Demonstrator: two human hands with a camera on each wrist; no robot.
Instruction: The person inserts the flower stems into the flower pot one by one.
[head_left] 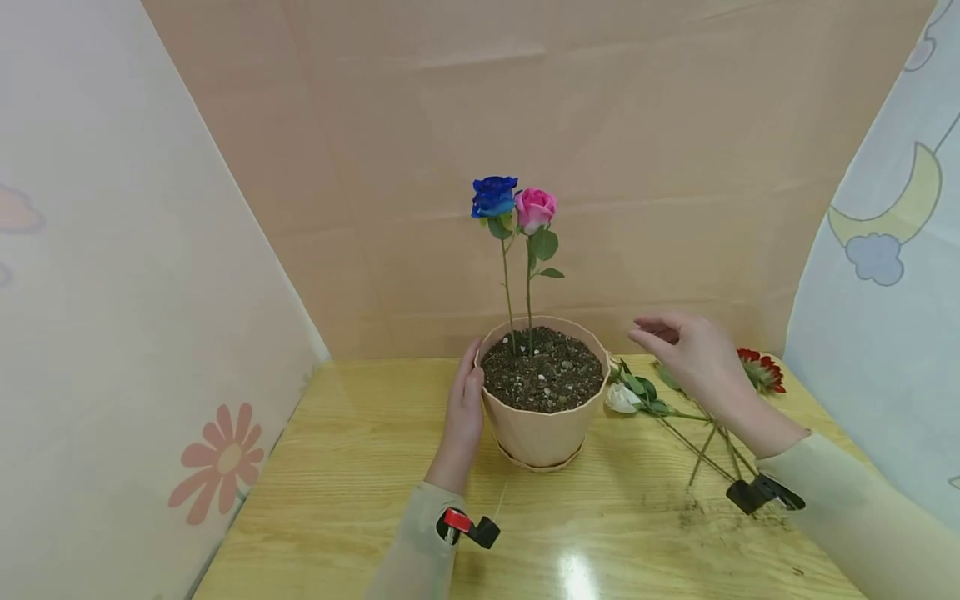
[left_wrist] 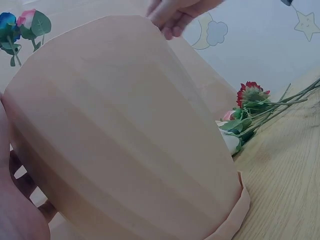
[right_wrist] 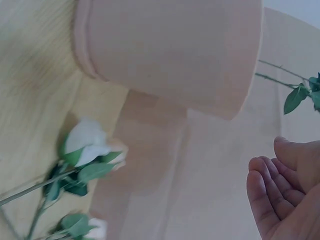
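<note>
"Peach creased sheeting (head_left: pixel 540 100) backs the yellow wood-grain bench (head_left: pixel 360 483); where's the round, peach ribbed pot (head_left: pixel 542 433) of dark soil (head_left: pixel 547 382)?"

"Mid-bench, a blue rose (head_left: pixel 494 197) and a pink rose (head_left: pixel 536 209) standing at its eleven o'clock."

"And the hands?"

"Left hand (head_left: pixel 462 408) at nine, fingers nearly straight, laid against the pot, not gripping. Right hand (head_left: pixel 696 357) between two and three, raised clear, fingers loosely bent, holding nothing."

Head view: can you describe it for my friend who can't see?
A blue rose and a pink rose stand in a pot of soil. The left hand touches the pot; the empty right hand is raised nearby, flowers lying on the table.
</note>
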